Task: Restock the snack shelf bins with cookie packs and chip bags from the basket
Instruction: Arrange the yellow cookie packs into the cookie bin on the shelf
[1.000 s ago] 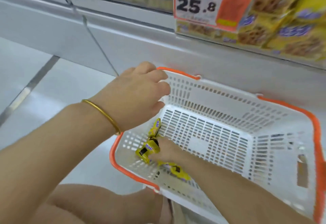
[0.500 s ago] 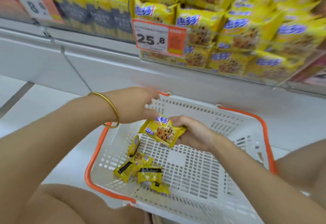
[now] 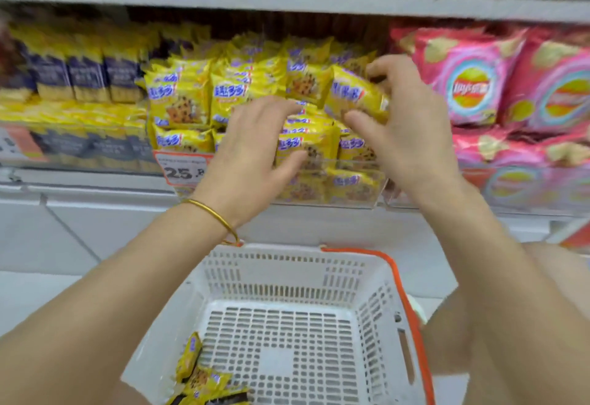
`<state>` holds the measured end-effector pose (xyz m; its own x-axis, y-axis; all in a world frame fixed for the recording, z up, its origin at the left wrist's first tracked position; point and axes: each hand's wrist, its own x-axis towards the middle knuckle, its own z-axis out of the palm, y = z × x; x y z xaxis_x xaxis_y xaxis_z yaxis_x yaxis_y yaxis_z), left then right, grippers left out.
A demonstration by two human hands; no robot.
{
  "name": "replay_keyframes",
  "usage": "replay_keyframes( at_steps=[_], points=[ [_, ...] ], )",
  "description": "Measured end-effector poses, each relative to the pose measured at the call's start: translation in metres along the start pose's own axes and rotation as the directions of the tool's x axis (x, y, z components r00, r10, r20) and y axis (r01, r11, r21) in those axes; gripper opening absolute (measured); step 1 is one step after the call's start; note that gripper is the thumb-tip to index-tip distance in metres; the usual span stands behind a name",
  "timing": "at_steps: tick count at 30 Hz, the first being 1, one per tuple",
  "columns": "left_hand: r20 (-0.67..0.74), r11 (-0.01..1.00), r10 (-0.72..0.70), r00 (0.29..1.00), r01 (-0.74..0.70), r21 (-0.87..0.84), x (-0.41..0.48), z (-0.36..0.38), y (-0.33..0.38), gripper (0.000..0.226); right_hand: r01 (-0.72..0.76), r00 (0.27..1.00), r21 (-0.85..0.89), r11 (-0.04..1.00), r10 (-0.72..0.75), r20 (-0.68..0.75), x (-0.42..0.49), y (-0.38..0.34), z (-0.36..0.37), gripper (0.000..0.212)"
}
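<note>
Cookie pack (image 3: 352,98), yellow with blue lettering, is pinched in the right hand (image 3: 405,117), thumb below and fingers curled over its top right edge. It is tilted and held against the upper right of the heap of matching packs in the clear-fronted shelf bin (image 3: 322,204). The left hand (image 3: 252,149) grips nothing. Its fingers are spread and nearly straight, and they lie over the front of the stacked packs, just left of the held one. A gold bangle (image 3: 212,214) circles that wrist.

An orange price tag (image 3: 182,168) hangs on the bin's left front, partly hidden behind the left hand. Pink chip bags (image 3: 469,85) fill the next section to the right. Dark blue and yellow packets (image 3: 86,75) stand in the section to the left, blurred.

Near and below, between the forearms, sits a white slotted basket (image 3: 399,280) with an orange rim. A few more yellow packs (image 3: 204,379) lie in its near left corner.
</note>
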<state>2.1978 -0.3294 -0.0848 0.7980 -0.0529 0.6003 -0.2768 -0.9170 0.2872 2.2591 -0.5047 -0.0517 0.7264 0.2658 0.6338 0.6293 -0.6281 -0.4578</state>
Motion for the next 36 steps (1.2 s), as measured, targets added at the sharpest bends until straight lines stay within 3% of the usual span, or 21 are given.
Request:
replay_keyframes(
  at_steps=[3, 6, 13, 25, 31, 36],
  points=[
    [0.032, 0.979, 0.067, 0.997, -0.072, 0.190, 0.004, 0.008, -0.006, 0.050, -0.073, 0.997, -0.358, 0.931, 0.054, -0.062, 0.042, 0.007, 0.011, 0.034],
    [0.038, 0.965, 0.067, 0.997, -0.075, 0.250, 0.005, 0.017, -0.006, 0.046, -0.102, 0.995, -0.494, 0.864, 0.090, -0.047, 0.076, 0.018, 0.038, 0.027],
    [0.041, 0.967, 0.061, 0.997, -0.070, 0.244, 0.005, 0.022, -0.017, 0.038, -0.098, 0.988, -0.490, 0.866, 0.145, 0.059, 0.113, 0.049, 0.065, 0.033],
    [0.016, 0.962, 0.060, 0.998, -0.062, 0.265, 0.009, 0.026, -0.019, 0.038, -0.075, 0.994, -0.469, 0.880, 0.103, 0.035, 0.121, 0.051, 0.061, 0.036],
    [0.018, 0.962, 0.050, 0.999, -0.053, 0.269, 0.010, 0.026, -0.019, 0.039, -0.054, 0.997, -0.628, 0.777, 0.072, 0.003, 0.115, 0.040, 0.072, 0.031],
    [0.045, 0.959, 0.052, 0.998, -0.062, 0.276, 0.009, 0.026, -0.020, 0.040, -0.015, 0.990, -0.589, 0.808, 0.096, 0.107, 0.109, 0.036, 0.074, 0.037]
  ],
)
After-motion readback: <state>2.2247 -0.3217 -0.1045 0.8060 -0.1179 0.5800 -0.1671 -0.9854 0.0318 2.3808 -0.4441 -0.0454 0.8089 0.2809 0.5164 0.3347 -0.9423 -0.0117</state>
